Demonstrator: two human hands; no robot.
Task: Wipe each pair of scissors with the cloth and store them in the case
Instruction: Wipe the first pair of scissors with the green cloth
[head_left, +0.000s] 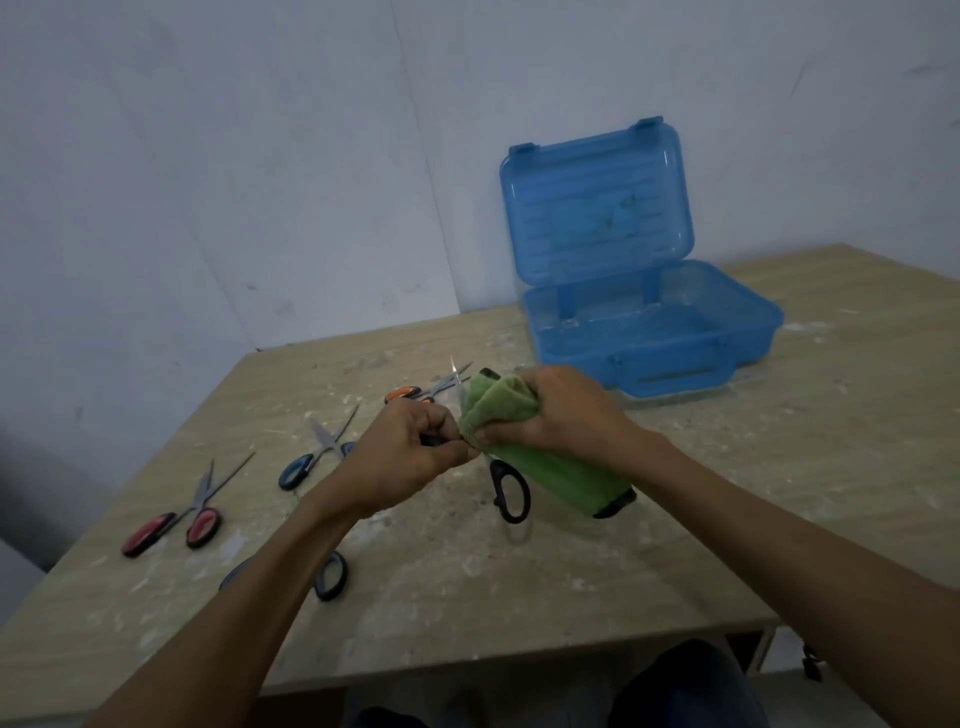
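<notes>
Five pairs of scissors are in view, and one pair, the black-handled scissors (511, 491), is held above the middle of the table (571, 571). One black loop hangs below the hands, and a thin bright blade tip pokes up past the green cloth (550, 470). The left hand (410, 452) has a tight pinching grip on a dark part of these scissors, fingers curled. The right hand (558, 410) has its grip closed round the cloth, which is bunched over the blades and trails down toward the near edge, ending in a dark hem.

Four other pairs lie flat toward the table's left side. An orange-handled pair (402, 394) is just behind the hands, a blue-handled pair (296, 470) lies beside the left wrist, and a red-handled pair (202, 525) lies near the left edge. A dark blue pair (331, 574) is partly hidden under the left forearm.

The blue case (748, 338) sits toward the far right corner, just beyond the right hand, with its lid (597, 208) standing upright against the wall. Its tray faces up with the handle toward the person. Bare, dusty tabletop runs along the near edge and the right side.
</notes>
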